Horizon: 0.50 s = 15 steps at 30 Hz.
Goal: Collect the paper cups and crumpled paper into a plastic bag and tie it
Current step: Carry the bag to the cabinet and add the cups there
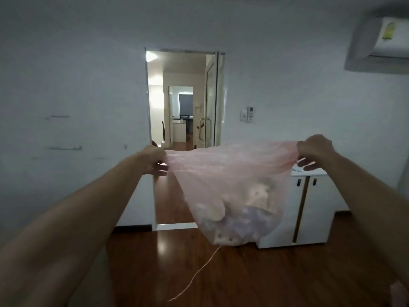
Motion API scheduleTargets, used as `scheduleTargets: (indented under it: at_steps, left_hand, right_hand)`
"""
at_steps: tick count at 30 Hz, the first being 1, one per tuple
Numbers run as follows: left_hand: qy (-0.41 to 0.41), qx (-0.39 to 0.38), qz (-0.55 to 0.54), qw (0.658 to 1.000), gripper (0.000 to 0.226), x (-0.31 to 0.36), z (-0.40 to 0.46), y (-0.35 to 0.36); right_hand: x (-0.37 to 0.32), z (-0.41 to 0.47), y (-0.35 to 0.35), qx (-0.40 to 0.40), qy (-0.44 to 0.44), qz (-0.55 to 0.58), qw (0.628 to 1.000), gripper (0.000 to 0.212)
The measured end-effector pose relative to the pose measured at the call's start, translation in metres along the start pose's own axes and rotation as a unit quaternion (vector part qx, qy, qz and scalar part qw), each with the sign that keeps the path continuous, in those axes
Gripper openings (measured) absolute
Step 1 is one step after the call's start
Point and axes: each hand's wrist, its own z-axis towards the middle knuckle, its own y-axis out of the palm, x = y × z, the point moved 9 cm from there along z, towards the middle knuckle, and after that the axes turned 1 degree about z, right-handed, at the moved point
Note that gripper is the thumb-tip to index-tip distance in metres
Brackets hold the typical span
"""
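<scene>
A thin pink see-through plastic bag [230, 173] hangs in the air in front of me, its mouth stretched wide between both hands. My left hand [153, 159] grips the bag's left top edge. My right hand [314, 151] grips the right top edge. Through the plastic I make out paper cups [260, 196] and crumpled paper [234, 224] heaped at the bottom. A thin pink string [199, 271] dangles from the bag's base toward the floor.
A white low cabinet [314, 209] with two doors stands behind the bag at the right. An open doorway [181, 103] with a glass door lies straight ahead. The floor [243, 273] is glossy dark wood. An air conditioner [391, 38] is mounted at the upper right.
</scene>
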Motion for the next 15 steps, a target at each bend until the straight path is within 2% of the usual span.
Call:
scheduleTargets:
  at_steps: [2, 6, 11, 15]
  left_hand:
    - [-0.014, 0.003, -0.010, 1.000, 0.014, -0.006, 0.029, 0.037]
    - [-0.047, -0.008, -0.040, 0.998, 0.016, -0.022, 0.101, 0.127]
    - [-0.075, -0.019, -0.098, 0.992, 0.022, -0.026, 0.201, 0.241]
    - [-0.096, -0.018, -0.118, 0.988, 0.014, -0.013, 0.279, 0.320]
  right_hand:
    - [0.037, 0.032, 0.002, -0.020, 0.039, 0.018, 0.999, 0.018]
    - [0.105, 0.103, 0.007, -0.012, 0.075, 0.095, 0.993, 0.020]
    - [0.169, 0.204, 0.025, -0.021, 0.161, 0.229, 0.960, 0.008]
    - [0.209, 0.296, 0.034, -0.020, 0.209, 0.268, 0.940, 0.020]
